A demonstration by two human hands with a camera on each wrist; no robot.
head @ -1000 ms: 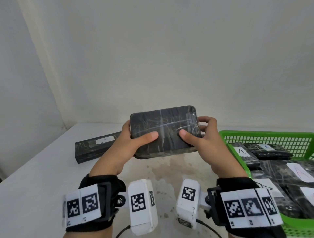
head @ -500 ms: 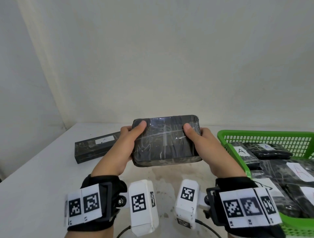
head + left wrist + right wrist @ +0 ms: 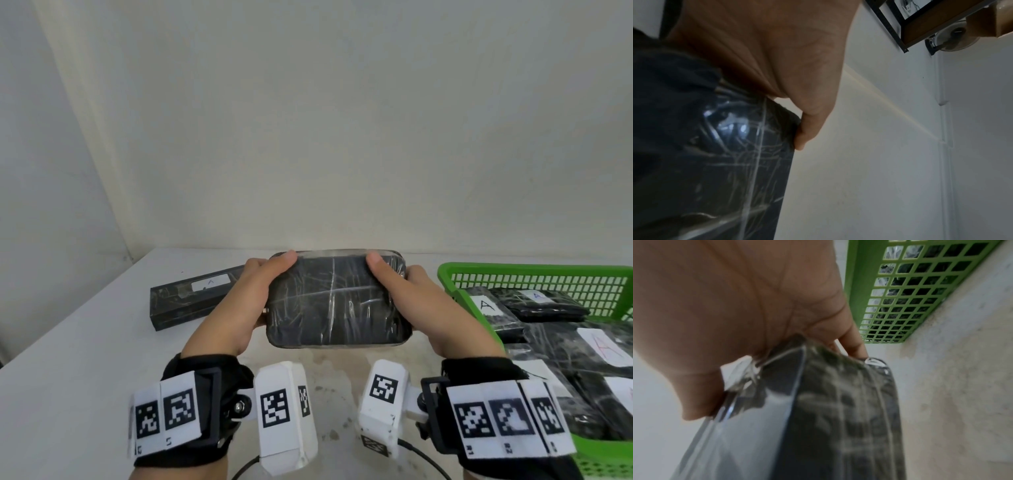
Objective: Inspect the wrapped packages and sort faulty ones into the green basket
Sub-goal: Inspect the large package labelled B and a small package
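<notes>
I hold a black package (image 3: 337,305) above the desk (image 3: 68,377), just left of the green basket (image 3: 534,274). My left hand (image 3: 236,308) grips its left end, thumb along the top face and fingers curled behind. My right hand (image 3: 442,315) grips the right end the same way, thumb on top. The clear wrap on the package is wrinkled and shiny. The basket holds more black packages, several with white labels marked A (image 3: 486,305). Left of the basket, beyond my left hand, a long black box (image 3: 191,301) with a white label lies on the desk.
</notes>
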